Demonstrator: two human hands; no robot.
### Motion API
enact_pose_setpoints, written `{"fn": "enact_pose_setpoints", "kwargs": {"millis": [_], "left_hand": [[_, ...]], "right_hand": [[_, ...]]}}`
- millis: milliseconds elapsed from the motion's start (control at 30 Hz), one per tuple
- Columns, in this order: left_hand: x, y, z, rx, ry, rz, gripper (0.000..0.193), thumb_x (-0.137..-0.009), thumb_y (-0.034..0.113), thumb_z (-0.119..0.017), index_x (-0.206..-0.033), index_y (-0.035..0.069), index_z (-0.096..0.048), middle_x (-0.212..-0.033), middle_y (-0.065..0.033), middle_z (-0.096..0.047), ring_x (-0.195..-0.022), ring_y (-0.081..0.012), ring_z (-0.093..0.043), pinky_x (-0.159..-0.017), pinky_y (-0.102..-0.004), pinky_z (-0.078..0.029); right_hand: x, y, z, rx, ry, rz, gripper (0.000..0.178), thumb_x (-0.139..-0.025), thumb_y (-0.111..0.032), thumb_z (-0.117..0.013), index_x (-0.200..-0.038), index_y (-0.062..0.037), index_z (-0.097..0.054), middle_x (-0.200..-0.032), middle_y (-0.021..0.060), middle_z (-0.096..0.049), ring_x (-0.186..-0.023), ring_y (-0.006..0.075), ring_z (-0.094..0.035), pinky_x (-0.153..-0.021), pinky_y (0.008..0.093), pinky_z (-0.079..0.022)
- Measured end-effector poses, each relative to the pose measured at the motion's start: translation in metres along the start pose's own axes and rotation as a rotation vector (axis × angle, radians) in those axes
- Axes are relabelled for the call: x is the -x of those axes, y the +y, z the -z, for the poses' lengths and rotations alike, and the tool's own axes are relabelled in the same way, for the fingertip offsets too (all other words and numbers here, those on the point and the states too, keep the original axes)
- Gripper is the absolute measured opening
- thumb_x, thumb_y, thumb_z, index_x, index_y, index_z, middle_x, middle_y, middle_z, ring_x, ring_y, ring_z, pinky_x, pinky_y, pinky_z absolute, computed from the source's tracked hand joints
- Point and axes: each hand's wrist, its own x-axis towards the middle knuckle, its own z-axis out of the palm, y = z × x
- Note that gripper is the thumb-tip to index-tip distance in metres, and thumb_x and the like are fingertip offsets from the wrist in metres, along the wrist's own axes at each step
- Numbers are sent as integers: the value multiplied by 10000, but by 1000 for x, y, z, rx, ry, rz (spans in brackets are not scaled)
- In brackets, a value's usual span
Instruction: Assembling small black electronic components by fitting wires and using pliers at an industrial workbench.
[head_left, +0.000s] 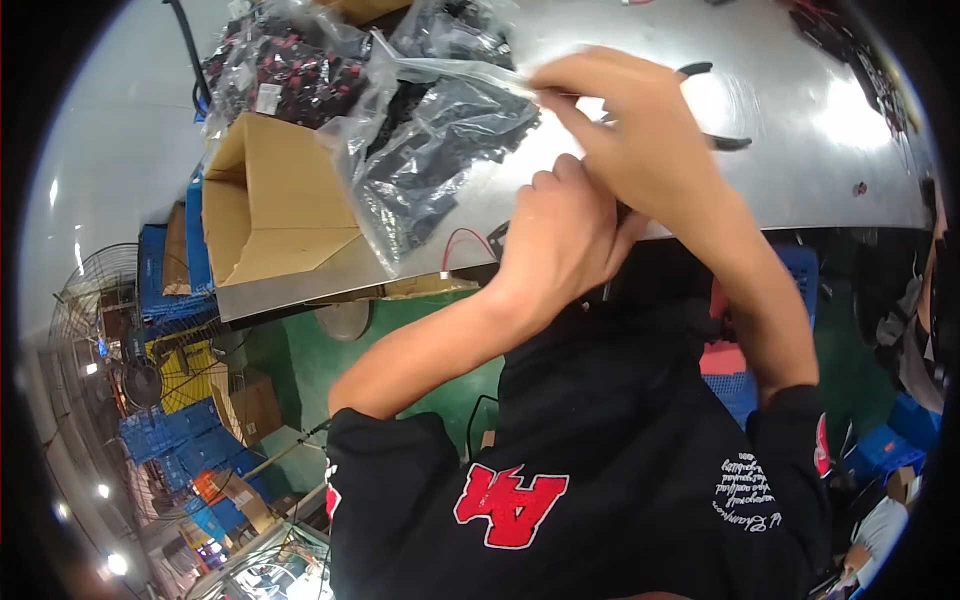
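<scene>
My left hand (565, 225) is closed in a fist over the near edge of the metal table (790, 190). Something dark shows beside its thumb, too hidden to name. A thin red wire (463, 232) with a white connector hangs over the table edge beside that hand. Above and partly across the left hand is my right hand (640, 125), slightly blurred, with thumb and forefinger pinched together. Its fingertips overlap the edge of a clear plastic bag (450, 125) of black parts; whether they grip it is unclear. Two black tool handles (730, 143) stick out behind the right hand.
An open cardboard box (300, 200) stands at the table's left edge. Behind it lies a clear bag of black and red parts (290, 75). A small dark red piece (860, 188) lies at the right. A wire-caged fan (140, 380) stands left of the table.
</scene>
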Motion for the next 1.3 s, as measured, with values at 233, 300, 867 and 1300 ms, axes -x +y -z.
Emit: {"fn": "enact_pose_setpoints", "kwargs": {"millis": [233, 300, 867, 1300], "left_hand": [[0, -4, -4, 54, 27, -32, 449, -912, 466, -630, -949, 21, -674, -815, -132, -638, -685, -263, -626, -609, -400, -501], [-1, -6, -5, 137, 72, -86, 441, -907, 474, -636, -965, 40, -686, -849, -119, -661, -713, -259, -643, -627, -394, -513], [-4, -22, -2, 44, 38, -84, 548, -915, 524, -622, -954, -23, -591, -782, -154, -602, -616, -259, -631, -559, -373, -509], [-12, -30, 1, 83, 43, -192, 529, -856, 512, -708, -886, 20, -518, -754, -106, -552, -608, -239, -614, -559, -342, -508]], "right_hand": [[-93, 17, -135, 347, -651, 165, 120, -813, -80, -662, -896, -39, -738, -912, 188, -717, -843, 389, -701, -745, 474, -565], [-97, 17, -145, 400, -655, 138, 127, -804, -65, -659, -895, -36, -743, -899, 199, -718, -856, 397, -705, -755, 471, -571], [-43, -4, -17, -323, -146, -168, 231, -967, -138, -639, -1138, 14, -676, -1016, 97, -706, -888, 228, -742, -756, 313, -581], [74, -9, 60, -216, -210, -519, 187, -878, 21, -688, -1057, 44, -735, -913, 92, -735, -809, 132, -695, -736, 247, -536]]}}
